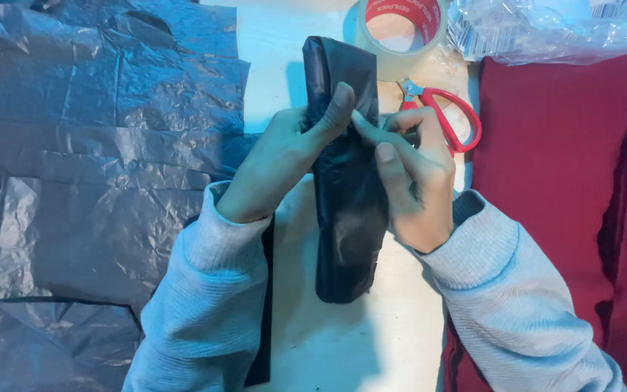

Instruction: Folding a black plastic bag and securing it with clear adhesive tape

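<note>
- A person in a pale grey sweater works over a light table [371, 348], both hands closed on a long, narrow bundle wrapped in black plastic [346, 210] that runs from near the roll of tape down toward the person's chest
- The left hand [277, 163] grips the bundle from its left side, thumb pressed flat on the upper front of the wrap; the right hand [415, 181] pinches the wrap at its right edge, fingertips meeting just beside that thumb
- A roll of clear packing tape [400, 36] with a red core lies just above the bundle's top end, and red-handled scissors [451, 120] lie partly hidden behind the right hand
- Crumpled black plastic sheeting [88, 160] covers the left of the table; a dark red cloth [553, 167] lies to the right, with clear plastic film [546, 25] bunched at the top right
- Judged from this grip, the fold looks held by finger pressure alone: should either hand ease off, the slick plastic could spring open, and a hard pull at the pinch point might tear the thin film
- The scissors sit close to the right wrist and could be knocked
</note>
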